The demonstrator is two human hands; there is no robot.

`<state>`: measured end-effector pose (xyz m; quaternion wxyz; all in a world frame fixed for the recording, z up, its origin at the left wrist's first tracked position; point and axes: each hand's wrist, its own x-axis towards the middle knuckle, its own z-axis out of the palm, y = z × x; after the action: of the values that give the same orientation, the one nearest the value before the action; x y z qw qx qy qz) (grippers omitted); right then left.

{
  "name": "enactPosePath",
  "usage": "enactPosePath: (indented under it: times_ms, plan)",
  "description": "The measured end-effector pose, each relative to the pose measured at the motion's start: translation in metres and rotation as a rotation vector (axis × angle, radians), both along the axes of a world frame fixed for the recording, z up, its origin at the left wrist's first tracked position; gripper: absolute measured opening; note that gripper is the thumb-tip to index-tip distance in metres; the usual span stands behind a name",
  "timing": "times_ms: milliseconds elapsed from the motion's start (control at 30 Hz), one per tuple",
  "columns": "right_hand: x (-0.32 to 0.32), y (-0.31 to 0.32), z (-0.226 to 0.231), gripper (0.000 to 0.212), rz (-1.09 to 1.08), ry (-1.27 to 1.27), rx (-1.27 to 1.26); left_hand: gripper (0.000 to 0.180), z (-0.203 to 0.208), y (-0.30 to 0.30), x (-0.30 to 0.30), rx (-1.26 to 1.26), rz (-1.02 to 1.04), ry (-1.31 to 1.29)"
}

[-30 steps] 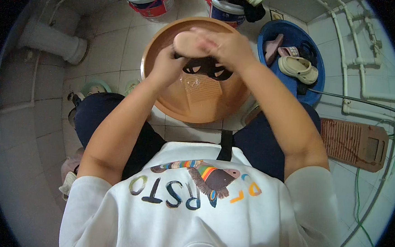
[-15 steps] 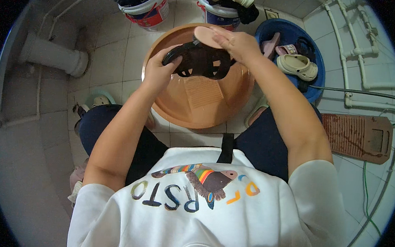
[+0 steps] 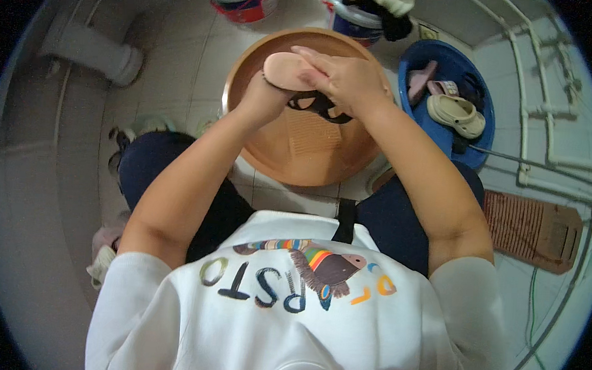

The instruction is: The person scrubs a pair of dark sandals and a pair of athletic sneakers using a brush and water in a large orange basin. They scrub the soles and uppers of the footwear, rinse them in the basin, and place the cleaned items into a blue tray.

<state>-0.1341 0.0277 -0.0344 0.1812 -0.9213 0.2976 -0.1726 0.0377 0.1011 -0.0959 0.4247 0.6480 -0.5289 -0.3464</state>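
Note:
Over a round orange-brown basin [image 3: 257, 152] with a ribbed washboard patch in its bottom, my left hand [image 3: 267, 96] is closed on a black strappy sandal [image 3: 329, 110]. My right hand [image 3: 350, 80] grips a pale pink, oval-backed scrub brush [image 3: 288, 72], pressed over the sandal near my left fingers. The brush and both hands cover much of the sandal; the underside of the brush is hidden.
A blue tub [image 3: 487, 132] with a cream clog [image 3: 453, 113], pink slippers and dark footwear stands right of the basin. Two loaded buckets [image 3: 249, 9] stand behind it. A brown washboard [image 3: 530, 230] lies at the right, near wall pipes [image 3: 526, 131].
The brush has moved left and nearer to me, over the sandal and towards my left hand. The sandal is now more covered. The whole view has shifted slightly.

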Motion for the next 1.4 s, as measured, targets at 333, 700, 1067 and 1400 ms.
enactPosePath:
  times_ms: [333,700,1067,1400]
  plan:
    - [-0.001,0.001,-0.003,0.048,-0.052,-0.053,0.112,0.023,0.035,0.011,-0.011,0.101,0.052,-0.011]
    - [-0.024,-0.037,-0.016,0.048,-0.268,0.036,0.315,0.03,0.035,0.009,-0.001,-0.107,0.005,0.274]
    - [-0.02,-0.022,-0.002,0.048,-0.255,0.016,0.271,0.03,0.037,0.012,-0.001,-0.058,0.081,0.379]
    - [-0.079,-0.094,-0.067,0.063,-0.486,0.193,0.382,0.028,0.042,0.014,0.008,-0.127,0.078,0.622]
